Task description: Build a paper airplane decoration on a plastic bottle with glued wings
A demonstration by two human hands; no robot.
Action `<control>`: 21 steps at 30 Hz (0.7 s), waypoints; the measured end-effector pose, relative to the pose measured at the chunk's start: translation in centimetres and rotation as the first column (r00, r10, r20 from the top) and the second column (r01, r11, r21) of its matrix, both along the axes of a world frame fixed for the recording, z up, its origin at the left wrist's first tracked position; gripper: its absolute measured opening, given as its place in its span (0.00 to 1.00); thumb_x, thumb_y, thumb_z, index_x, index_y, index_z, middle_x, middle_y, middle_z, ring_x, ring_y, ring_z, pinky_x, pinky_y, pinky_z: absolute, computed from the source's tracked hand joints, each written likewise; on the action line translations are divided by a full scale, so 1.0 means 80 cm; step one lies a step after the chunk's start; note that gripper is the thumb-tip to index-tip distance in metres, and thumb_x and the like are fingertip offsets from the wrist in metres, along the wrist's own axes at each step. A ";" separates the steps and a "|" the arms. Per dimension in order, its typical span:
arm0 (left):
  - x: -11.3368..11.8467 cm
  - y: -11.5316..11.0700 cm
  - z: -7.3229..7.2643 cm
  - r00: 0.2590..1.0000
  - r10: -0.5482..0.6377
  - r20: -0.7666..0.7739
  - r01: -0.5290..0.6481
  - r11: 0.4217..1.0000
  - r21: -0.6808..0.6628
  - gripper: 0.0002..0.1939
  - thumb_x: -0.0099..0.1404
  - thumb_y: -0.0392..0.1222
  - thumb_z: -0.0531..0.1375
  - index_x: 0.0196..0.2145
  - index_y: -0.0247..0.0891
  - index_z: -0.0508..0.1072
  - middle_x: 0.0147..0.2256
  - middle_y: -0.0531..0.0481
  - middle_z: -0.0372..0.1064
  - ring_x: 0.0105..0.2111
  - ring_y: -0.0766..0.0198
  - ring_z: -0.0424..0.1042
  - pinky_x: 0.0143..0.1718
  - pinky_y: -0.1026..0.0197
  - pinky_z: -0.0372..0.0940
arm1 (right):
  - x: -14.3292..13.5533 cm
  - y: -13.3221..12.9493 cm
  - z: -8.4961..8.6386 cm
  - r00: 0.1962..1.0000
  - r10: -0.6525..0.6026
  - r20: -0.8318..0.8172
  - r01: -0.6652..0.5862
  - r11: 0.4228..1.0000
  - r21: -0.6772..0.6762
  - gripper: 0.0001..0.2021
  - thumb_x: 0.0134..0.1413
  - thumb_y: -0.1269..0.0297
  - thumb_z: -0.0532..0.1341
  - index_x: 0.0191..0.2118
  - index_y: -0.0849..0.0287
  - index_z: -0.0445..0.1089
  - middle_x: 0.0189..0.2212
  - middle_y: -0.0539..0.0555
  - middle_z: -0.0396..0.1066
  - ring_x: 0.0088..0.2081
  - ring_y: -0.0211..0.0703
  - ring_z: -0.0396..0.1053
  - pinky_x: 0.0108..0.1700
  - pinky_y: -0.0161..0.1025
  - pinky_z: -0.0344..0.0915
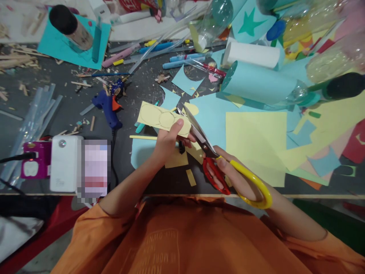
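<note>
A blue glue gun (107,108) lies left of the hands, wood scraps scattered about it, with a white power bank (65,167) nearer the table's edge. To the right, a large yellow paper sheet (256,148) overlaps light blue paper (209,118), and blue offcuts (188,80) lie just beyond the scissors (205,146).

A clear bottle wrapped in blue paper (256,82) rests on its side at upper right; a black-topped cylinder (81,36) is on a teal sheet (49,40) at upper left. What either contains, I cannot tell.

The left hand (167,144) pinches a yellow paper strip (152,114), marked with pencil-like circles, between thumb and fingers above the table. The right hand (241,179) is closed around the scissors' red and yellow handles, the blades slightly parted at the strip's right end
</note>
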State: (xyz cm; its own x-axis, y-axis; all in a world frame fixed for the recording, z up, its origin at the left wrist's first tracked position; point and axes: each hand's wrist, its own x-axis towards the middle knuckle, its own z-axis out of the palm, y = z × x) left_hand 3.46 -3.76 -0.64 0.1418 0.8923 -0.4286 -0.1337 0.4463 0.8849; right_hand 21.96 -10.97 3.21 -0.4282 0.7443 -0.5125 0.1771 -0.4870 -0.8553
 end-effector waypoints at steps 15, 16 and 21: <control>-0.004 0.001 0.000 1.000 0.013 -0.006 -0.013 0.998 0.065 0.23 0.66 0.59 0.53 0.27 0.37 0.74 0.20 0.46 0.73 0.22 0.60 0.75 0.24 0.60 0.70 | 0.004 -0.001 0.005 1.000 0.006 -0.004 -0.007 0.999 -0.032 0.24 0.62 0.36 0.51 0.36 0.54 0.59 0.15 0.41 0.58 0.15 0.30 0.54 0.17 0.30 0.52; -0.004 0.002 0.001 1.000 0.016 -0.019 -0.014 0.998 0.057 0.24 0.66 0.60 0.53 0.28 0.37 0.74 0.20 0.46 0.73 0.23 0.60 0.75 0.25 0.60 0.70 | 0.004 -0.001 0.005 1.000 0.002 -0.009 -0.003 0.999 -0.033 0.23 0.62 0.36 0.51 0.36 0.54 0.59 0.16 0.41 0.58 0.15 0.29 0.54 0.17 0.29 0.52; -0.002 0.003 0.005 0.997 0.047 -0.058 -0.044 0.998 0.053 0.26 0.66 0.64 0.53 0.29 0.37 0.75 0.20 0.46 0.72 0.25 0.59 0.77 0.25 0.60 0.71 | 0.005 -0.003 0.004 1.000 0.006 -0.009 -0.006 0.999 -0.032 0.23 0.62 0.36 0.52 0.38 0.54 0.59 0.16 0.40 0.57 0.15 0.29 0.52 0.16 0.28 0.51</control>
